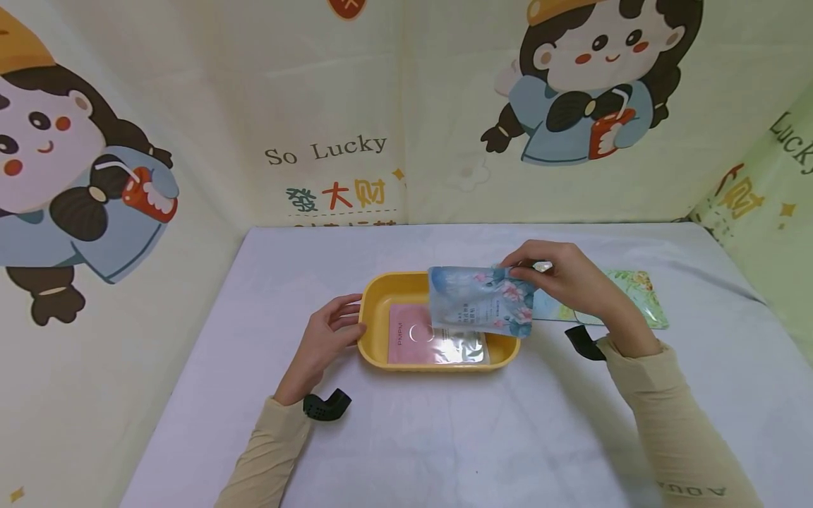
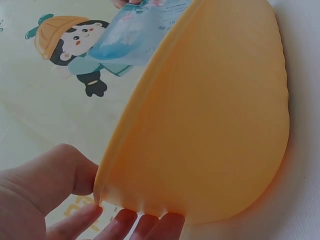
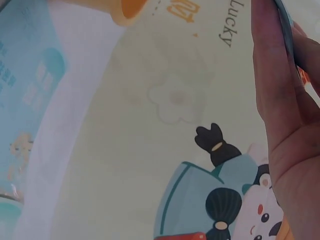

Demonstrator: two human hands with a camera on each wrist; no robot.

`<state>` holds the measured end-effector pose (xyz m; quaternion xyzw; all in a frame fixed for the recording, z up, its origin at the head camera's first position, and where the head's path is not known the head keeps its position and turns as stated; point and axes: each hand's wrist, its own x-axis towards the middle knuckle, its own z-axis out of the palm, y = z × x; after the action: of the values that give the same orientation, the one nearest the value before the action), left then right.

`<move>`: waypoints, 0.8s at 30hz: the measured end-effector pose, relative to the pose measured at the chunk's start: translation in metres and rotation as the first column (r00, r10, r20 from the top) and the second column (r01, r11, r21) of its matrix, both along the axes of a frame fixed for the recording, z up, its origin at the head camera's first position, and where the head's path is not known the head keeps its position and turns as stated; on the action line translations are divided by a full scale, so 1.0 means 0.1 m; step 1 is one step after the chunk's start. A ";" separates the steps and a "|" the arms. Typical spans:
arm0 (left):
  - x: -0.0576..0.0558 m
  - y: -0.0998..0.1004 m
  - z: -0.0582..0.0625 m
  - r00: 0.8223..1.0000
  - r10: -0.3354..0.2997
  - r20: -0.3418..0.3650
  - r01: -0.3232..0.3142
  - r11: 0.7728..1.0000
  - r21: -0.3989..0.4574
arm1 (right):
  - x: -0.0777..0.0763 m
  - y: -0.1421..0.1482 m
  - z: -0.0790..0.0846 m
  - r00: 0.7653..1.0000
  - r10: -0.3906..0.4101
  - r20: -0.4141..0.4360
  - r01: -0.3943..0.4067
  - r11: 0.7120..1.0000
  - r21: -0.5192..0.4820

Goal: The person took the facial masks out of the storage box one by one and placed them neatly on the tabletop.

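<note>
A yellow tray [image 1: 375, 296] stands on the table, and a pink-and-silver sachet [image 1: 406, 339] lies flat inside it. My left hand [image 1: 327, 339] holds the tray's left end, thumb at the rim and fingertips against the outer wall, as the left wrist view shows the tray [image 2: 210, 115]. My right hand [image 1: 565, 271] pinches a blue floral sachet [image 1: 479, 300] by its upper right corner, over the tray's right part. In the right wrist view the right hand [image 3: 290, 100] is seen side-on with only the packet's thin edge showing.
Right of the tray, partly behind my right forearm, flat green-and-blue floral packets [image 1: 641, 293] lie on the white-covered table [image 1: 444, 437]. A printed cloth [image 1: 444, 106] with cartoon figures hangs along the back and sides. Each wrist carries a black camera mount [image 1: 327, 406].
</note>
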<state>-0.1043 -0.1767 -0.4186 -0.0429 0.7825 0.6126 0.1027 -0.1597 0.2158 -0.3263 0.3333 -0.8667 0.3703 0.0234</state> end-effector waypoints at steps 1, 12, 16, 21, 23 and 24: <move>0.00 0.00 0.00 1.000 0.000 0.001 0.000 1.000 -0.002 | 0.00 0.02 0.01 1.000 -0.005 -0.002 0.005 1.000 -0.002; 0.00 0.01 0.01 1.000 0.002 0.010 -0.002 1.000 -0.024 | 0.06 0.23 0.14 0.998 -0.048 -0.038 0.048 0.999 -0.005; 0.00 0.00 0.02 1.000 -0.005 0.011 0.005 1.000 -0.025 | 0.07 0.30 0.17 0.996 -0.079 -0.028 0.080 0.996 0.030; -0.01 -0.01 0.01 1.000 -0.011 0.011 0.012 1.000 -0.023 | 0.08 0.38 0.19 0.993 -0.120 -0.017 0.120 0.991 0.054; -0.01 -0.01 0.01 1.000 -0.012 0.011 0.012 1.000 -0.023 | 0.08 0.41 0.20 0.993 -0.119 -0.027 0.121 0.991 0.057; -0.01 -0.01 0.01 1.000 -0.012 0.010 0.012 1.000 -0.022 | 0.08 0.43 0.20 0.992 -0.122 -0.029 0.123 0.991 0.056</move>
<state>-0.1055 -0.1776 -0.4177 -0.0424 0.7891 0.6029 0.1099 -0.1512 0.2584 -0.3068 0.2846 -0.8955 0.3389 0.0474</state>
